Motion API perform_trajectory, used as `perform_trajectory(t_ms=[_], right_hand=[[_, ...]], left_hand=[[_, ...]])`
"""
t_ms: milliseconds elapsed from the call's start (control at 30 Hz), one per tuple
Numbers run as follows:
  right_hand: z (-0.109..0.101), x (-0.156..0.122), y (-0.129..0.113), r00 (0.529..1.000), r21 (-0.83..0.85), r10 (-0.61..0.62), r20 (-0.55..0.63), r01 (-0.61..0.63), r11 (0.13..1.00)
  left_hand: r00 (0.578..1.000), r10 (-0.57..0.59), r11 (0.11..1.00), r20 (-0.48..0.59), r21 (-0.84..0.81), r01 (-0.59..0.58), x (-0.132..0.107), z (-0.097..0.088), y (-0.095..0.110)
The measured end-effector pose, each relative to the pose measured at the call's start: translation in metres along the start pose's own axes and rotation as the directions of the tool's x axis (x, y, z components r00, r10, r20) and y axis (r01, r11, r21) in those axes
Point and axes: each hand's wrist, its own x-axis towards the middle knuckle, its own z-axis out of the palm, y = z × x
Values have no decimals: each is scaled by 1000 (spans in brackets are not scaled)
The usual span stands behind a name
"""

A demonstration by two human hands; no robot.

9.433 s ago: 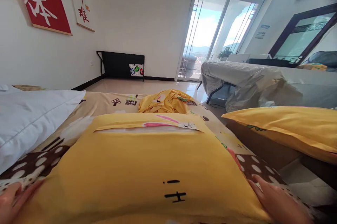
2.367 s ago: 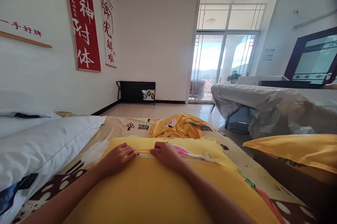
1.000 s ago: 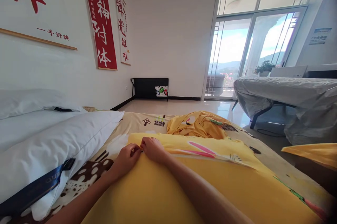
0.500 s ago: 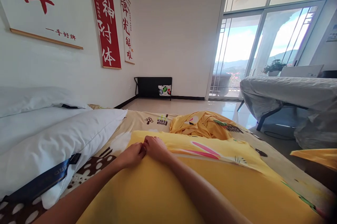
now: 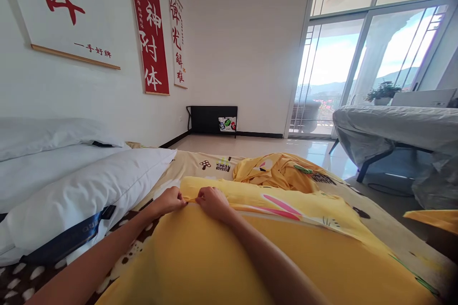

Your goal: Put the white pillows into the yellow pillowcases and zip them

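A pillow in a yellow pillowcase (image 5: 250,257) lies before me on the patterned bed sheet (image 5: 200,166). Both hands are at the far left corner of the pillow, along its opening edge. My left hand (image 5: 171,199) is closed, pinching the yellow fabric at the corner. My right hand (image 5: 212,202) is closed just to its right, fingers curled on the same edge; a small yellow bit of cloth stretches between the two hands. A flap with a pink rabbit print (image 5: 282,202) runs to the right along the opening.
Two white pillows (image 5: 82,190) lie at the left by the wall. A crumpled yellow cloth (image 5: 275,171) lies beyond the pillow. A covered table (image 5: 393,128) stands to the right, and another yellow pillow's corner (image 5: 434,219) shows at the right edge. Glass doors are at the back.
My hands have slid left along the pillow's opening edge to its corner, and now sit slightly apart with fabric pulled between them. My view has turned left.
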Motion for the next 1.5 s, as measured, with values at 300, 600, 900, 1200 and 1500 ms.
perform_trajectory(t_ms=[300, 600, 900, 1200, 1500], right_hand=[[-1, -15, -13, 990, -247, -96, -106, 67, 967], [0, -21, -9, 954, -347, -284, -100, 234, 908], [0, -24, -10, 953, -374, -294, -73, 247, 894], [-2, -26, -16, 955, -373, -292, -46, 255, 892], [-39, -65, 28, 963, -434, -268, -41, 225, 872]], left_hand=[[977, 42, 950, -207, 312, 25, -15, 18, 31], [969, 137, 947, -207, 315, -66, -24, 19, 19], [985, 27, 975, -168, 224, 12, -19, 22, 11], [962, 127, 920, -240, 391, -24, -23, 25, 15], [923, 343, 790, -177, 586, -181, -26, 20, 1]])
